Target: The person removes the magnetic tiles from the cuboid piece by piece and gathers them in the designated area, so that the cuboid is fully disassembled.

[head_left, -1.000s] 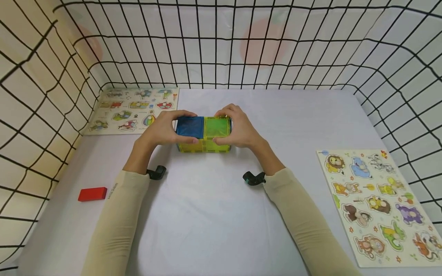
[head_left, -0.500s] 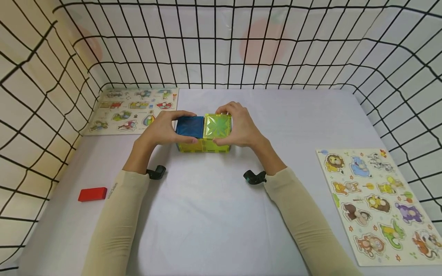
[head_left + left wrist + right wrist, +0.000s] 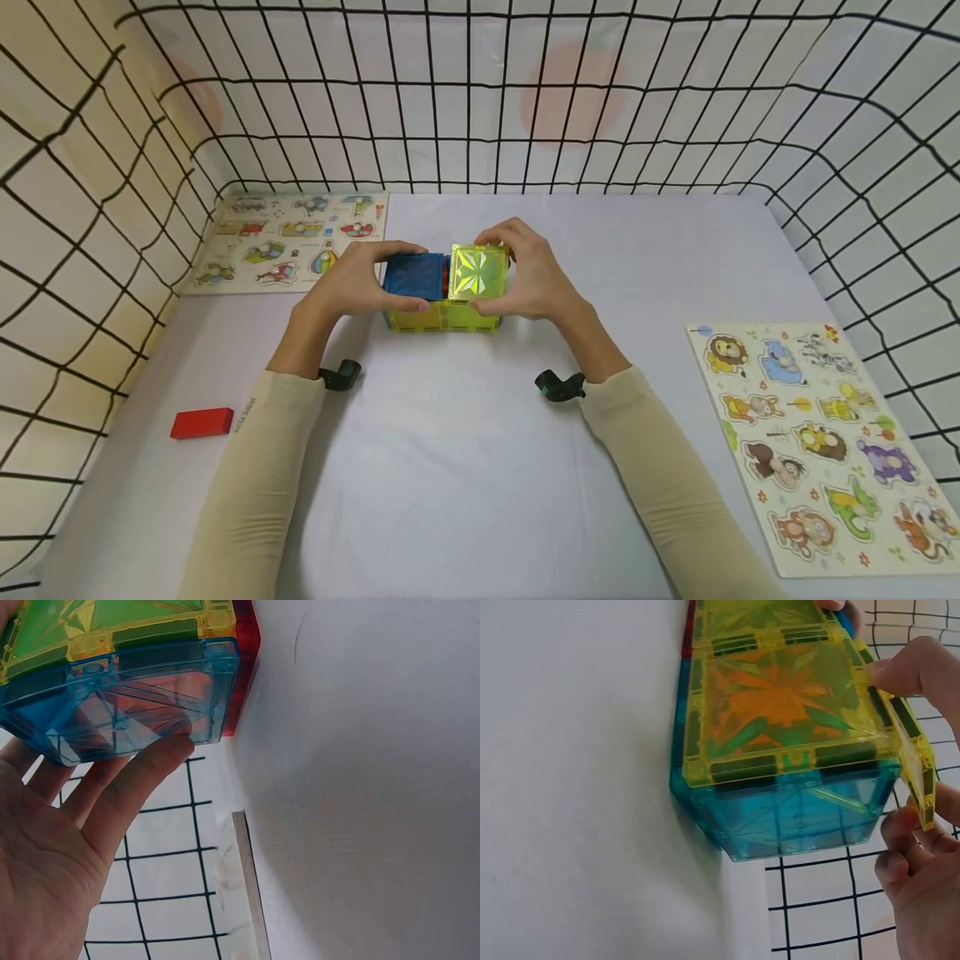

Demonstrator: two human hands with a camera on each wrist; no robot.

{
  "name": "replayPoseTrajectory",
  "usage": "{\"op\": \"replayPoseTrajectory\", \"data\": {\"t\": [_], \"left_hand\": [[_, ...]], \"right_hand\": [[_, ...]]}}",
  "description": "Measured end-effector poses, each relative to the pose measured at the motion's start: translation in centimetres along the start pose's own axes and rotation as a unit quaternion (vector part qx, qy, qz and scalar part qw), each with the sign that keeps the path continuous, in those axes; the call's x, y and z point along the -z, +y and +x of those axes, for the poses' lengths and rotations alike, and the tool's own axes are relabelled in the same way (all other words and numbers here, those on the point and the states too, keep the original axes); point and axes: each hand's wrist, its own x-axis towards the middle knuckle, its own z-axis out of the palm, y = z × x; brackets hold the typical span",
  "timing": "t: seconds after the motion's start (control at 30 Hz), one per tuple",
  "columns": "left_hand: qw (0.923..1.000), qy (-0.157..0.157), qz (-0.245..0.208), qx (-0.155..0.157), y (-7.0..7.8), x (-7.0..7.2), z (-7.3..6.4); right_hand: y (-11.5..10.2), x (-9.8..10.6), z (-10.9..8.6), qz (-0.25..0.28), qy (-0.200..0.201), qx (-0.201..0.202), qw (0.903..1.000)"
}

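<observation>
Yellow magnetic tile is held at the right half of the top of a two-cube magnetic tile box, tilted and shifted to the right of the opening below it. Whether its near edge is touching the box cannot be told. It is grasped by the right hand, whose grip is spread about as wide as the tile, with the thumb laid at the near edge and the curled fingers set at the far edge.

The left half of the box is topped by a blue tile; between the two tiles, red is exposed through a narrow gap. The left end of the box is clasped by the left hand, its grip opened to the depth of the box, with the thumb placed in front and the fingers behind. The front is formed by yellow panels and both ends by blue ones.

The box is set on the counter, which is covered in white. Behind the left hand, a vehicle puzzle board is laid flat. A red block is placed beside the left sleeve, and an animal puzzle board is laid well to the right. The counter is bordered by a black wire grid.
</observation>
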Motion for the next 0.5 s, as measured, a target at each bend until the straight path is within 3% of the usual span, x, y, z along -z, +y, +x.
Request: {"op": "replayPoseTrajectory", "data": {"t": [0.17, 0.23, 0.4, 0.5], "left_hand": [[1.0000, -0.001, 0.002, 0.002, 0.0, -0.1, -0.1], [1.0000, -0.002, 0.004, 0.004, 0.0, -0.1, -0.1], [0.9999, -0.008, 0.011, 0.005, 0.0, 0.0, -0.1], [0.9999, -0.010, 0.013, 0.003, -0.1, 0.1, -0.1]], "right_hand": [[0.0, 0.7, -0.3, 0.030, -0.003, -0.017, 0.9994], [0.0, 1.1, -0.3, 0.067, -0.006, -0.026, 0.9974], [0.3, 2.0, -0.6, 0.194, -0.017, -0.071, 0.9782], [0.7, 2.4, -0.6, 0.230, -0.019, -0.093, 0.9687]]}}
